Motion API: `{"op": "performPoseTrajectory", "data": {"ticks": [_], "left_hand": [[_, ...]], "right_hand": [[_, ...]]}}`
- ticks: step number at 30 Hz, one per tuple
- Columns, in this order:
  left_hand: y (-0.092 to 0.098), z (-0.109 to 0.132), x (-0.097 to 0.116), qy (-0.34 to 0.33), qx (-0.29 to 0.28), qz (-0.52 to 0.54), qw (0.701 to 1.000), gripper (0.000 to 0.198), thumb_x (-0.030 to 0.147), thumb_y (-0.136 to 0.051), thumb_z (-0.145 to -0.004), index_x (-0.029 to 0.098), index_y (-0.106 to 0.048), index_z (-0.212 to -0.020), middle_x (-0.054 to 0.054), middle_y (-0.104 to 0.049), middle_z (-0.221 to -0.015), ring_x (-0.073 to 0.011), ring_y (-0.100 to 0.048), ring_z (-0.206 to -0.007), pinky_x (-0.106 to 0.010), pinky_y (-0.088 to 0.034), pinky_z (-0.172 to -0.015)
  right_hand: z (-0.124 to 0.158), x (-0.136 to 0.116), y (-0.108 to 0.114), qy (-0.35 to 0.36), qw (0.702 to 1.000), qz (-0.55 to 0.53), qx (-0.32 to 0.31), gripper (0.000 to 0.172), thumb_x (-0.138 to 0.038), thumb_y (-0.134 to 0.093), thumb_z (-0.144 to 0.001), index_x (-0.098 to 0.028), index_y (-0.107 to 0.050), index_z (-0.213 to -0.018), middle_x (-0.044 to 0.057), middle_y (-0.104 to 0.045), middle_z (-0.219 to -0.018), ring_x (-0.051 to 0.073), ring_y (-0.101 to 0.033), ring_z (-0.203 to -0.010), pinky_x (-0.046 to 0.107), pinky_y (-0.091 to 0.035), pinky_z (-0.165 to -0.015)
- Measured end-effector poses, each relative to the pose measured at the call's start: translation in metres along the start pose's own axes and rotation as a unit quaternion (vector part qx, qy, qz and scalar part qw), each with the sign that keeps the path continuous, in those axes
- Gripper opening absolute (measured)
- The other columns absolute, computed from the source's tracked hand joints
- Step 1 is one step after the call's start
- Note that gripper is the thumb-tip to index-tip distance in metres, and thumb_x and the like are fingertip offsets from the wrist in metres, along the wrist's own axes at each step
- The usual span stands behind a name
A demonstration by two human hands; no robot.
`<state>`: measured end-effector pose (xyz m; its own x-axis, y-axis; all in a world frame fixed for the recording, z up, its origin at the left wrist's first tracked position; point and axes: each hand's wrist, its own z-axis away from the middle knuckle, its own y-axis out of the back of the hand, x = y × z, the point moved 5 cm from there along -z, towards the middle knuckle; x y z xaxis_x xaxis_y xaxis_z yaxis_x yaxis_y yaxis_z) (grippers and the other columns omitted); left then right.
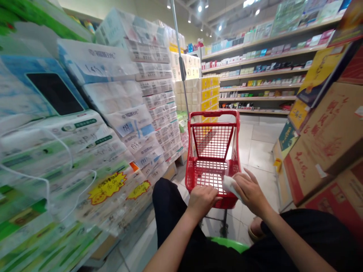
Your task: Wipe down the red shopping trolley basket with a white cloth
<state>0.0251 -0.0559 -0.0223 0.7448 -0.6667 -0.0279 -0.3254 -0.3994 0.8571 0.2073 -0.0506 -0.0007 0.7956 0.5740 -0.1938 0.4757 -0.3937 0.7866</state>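
Observation:
A red plastic shopping cart with grid walls stands right in front of my knees. My left hand rests on the cart's near rim, its fingers curled over the edge. White crumpled cloth or tissue is gripped in my right hand, at the near right corner of the cart. The cloth lies against the red rim there. Part of it is covered by my fingers.
Stacked tissue packs rise on the left, with a dark-screened phone and a white cable on them. Cardboard boxes line the right. Shelves of goods stand behind. A green stool edge shows below me.

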Motion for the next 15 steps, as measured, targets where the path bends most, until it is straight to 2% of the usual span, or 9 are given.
{"op": "performPoseTrajectory", "data": {"ticks": [4, 7, 9, 10, 13, 15], "left_hand": [[-0.007, -0.009, 0.007, 0.022, 0.002, 0.011, 1.000, 0.034, 0.047, -0.043, -0.096, 0.019, -0.058, -0.082, -0.004, -0.061, -0.075, -0.0174, -0.057, -0.069, -0.031, -0.033, -0.060], [-0.009, -0.018, 0.017, 0.039, 0.004, 0.015, 0.999, 0.031, 0.041, -0.046, -0.095, 0.016, -0.056, -0.111, -0.004, -0.064, -0.078, -0.0194, -0.060, -0.071, -0.031, -0.038, -0.061], [-0.008, -0.024, 0.023, 0.038, -0.008, 0.025, 0.999, 0.042, 0.037, -0.050, -0.094, 0.016, -0.045, -0.130, -0.004, -0.066, -0.084, -0.0198, -0.061, -0.072, -0.031, -0.041, -0.061], [-0.005, -0.026, 0.025, 0.033, -0.015, 0.034, 0.999, 0.046, 0.035, -0.052, -0.092, 0.017, -0.041, -0.134, -0.004, -0.066, -0.089, -0.0198, -0.061, -0.075, -0.031, -0.043, -0.063], [0.006, -0.028, 0.020, 0.023, -0.019, 0.058, 0.998, 0.036, 0.032, -0.057, -0.088, 0.022, -0.050, -0.122, -0.005, -0.065, -0.098, -0.0204, -0.061, -0.088, -0.034, -0.048, -0.079], [0.016, -0.027, 0.007, 0.028, -0.005, 0.059, 0.998, 0.025, 0.036, -0.061, -0.086, 0.022, -0.057, -0.107, -0.005, -0.063, -0.101, -0.0224, -0.059, -0.099, -0.042, -0.043, -0.097]], "right_hand": [[0.021, -0.026, -0.006, -0.021, 0.998, 0.055, 0.033, 0.018, -0.029, -0.042, -0.094, -0.023, -0.056, -0.104, 0.006, -0.065, -0.101, 0.024, -0.055, -0.109, 0.048, -0.030, -0.111], [0.026, -0.026, -0.009, -0.038, 0.994, 0.094, 0.047, 0.020, -0.030, -0.045, -0.093, -0.023, -0.056, -0.108, 0.008, -0.065, -0.102, 0.026, -0.054, -0.109, 0.049, -0.031, -0.109], [0.025, -0.018, -0.007, -0.024, 0.994, 0.100, 0.045, 0.019, -0.031, -0.045, -0.094, -0.024, -0.057, -0.106, 0.007, -0.065, -0.100, 0.025, -0.056, -0.106, 0.048, -0.031, -0.109], [0.025, -0.012, -0.005, -0.015, 0.994, 0.099, 0.044, 0.018, -0.032, -0.045, -0.094, -0.024, -0.058, -0.105, 0.006, -0.066, -0.099, 0.024, -0.057, -0.105, 0.047, -0.031, -0.109], [0.026, 0.007, 0.004, -0.005, 0.994, 0.095, 0.046, 0.020, -0.033, -0.043, -0.095, -0.024, -0.058, -0.104, 0.004, -0.067, -0.098, 0.022, -0.058, -0.106, 0.048, -0.026, -0.112], [0.028, 0.020, 0.009, -0.014, 0.994, 0.094, 0.049, 0.021, -0.034, -0.041, -0.096, -0.024, -0.058, -0.105, 0.004, -0.067, -0.100, 0.023, -0.058, -0.108, 0.049, -0.023, -0.113]]}}
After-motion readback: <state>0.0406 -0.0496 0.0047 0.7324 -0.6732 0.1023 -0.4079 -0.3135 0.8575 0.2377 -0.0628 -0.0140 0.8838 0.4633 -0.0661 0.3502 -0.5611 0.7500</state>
